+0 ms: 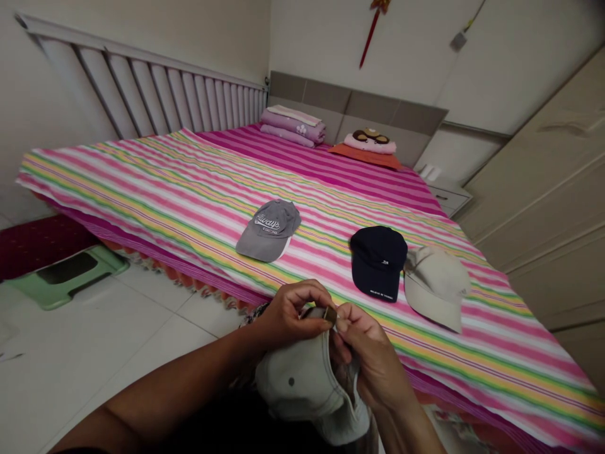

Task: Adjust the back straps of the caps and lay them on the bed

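Fingers of left hand and right hand pinch the buckled strap of a pale cap; a gray cap lies left of a navy cap.

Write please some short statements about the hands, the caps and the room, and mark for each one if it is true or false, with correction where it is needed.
1. The left hand and the right hand both hold the pale green cap. True.
2. Five caps lie on the striped sheet. False: three lie there.
3. The navy cap lies between the grey cap and the beige cap. True.
4. The grey cap has no lettering. False: it carries white lettering.
5. The green stool stands on the sheet. False: it stands on the tiled floor.
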Action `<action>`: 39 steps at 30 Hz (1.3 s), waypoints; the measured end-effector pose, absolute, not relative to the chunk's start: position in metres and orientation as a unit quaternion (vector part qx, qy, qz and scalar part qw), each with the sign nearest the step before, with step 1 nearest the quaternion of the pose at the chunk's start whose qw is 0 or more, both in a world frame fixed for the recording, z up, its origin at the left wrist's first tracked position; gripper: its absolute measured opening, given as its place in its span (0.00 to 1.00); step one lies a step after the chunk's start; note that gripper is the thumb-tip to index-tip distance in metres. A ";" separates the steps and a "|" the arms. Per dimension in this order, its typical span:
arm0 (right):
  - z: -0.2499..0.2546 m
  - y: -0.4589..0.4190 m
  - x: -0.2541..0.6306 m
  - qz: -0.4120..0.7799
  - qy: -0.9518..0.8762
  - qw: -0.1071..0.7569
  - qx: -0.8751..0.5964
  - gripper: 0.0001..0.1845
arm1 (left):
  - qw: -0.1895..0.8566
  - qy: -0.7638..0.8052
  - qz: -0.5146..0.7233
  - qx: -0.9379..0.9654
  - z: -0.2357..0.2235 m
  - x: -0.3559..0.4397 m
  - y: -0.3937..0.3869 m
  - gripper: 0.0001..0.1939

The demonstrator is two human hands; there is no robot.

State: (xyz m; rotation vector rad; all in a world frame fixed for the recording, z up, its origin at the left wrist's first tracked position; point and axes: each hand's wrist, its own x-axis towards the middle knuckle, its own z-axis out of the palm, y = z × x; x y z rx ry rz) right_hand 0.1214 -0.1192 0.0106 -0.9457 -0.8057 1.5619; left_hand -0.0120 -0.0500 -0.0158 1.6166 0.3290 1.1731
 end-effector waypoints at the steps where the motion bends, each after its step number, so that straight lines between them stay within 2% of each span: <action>1: 0.010 -0.119 0.121 0.657 -0.335 0.547 -0.396 0.10 | 0.521 0.144 0.490 0.684 -0.017 -0.012 -0.050 0.11; 5: 0.009 -0.120 0.119 0.655 -0.322 0.553 -0.402 0.11 | 0.503 0.155 0.483 0.700 -0.020 -0.013 -0.048 0.11; 12: 0.010 -0.120 0.121 0.661 -0.336 0.520 -0.423 0.11 | 0.549 0.153 0.491 0.659 -0.022 -0.013 -0.051 0.11; 28: 0.007 -0.118 0.127 0.655 -0.357 0.510 -0.429 0.12 | 0.561 0.126 0.479 0.663 -0.020 -0.015 -0.048 0.10; 33: 0.006 -0.119 0.132 0.665 -0.370 0.483 -0.433 0.13 | 0.577 0.127 0.494 0.638 -0.020 -0.015 -0.049 0.09; 39: 0.003 -0.118 0.131 0.665 -0.347 0.496 -0.437 0.12 | 0.608 0.142 0.443 0.643 -0.017 -0.016 -0.051 0.10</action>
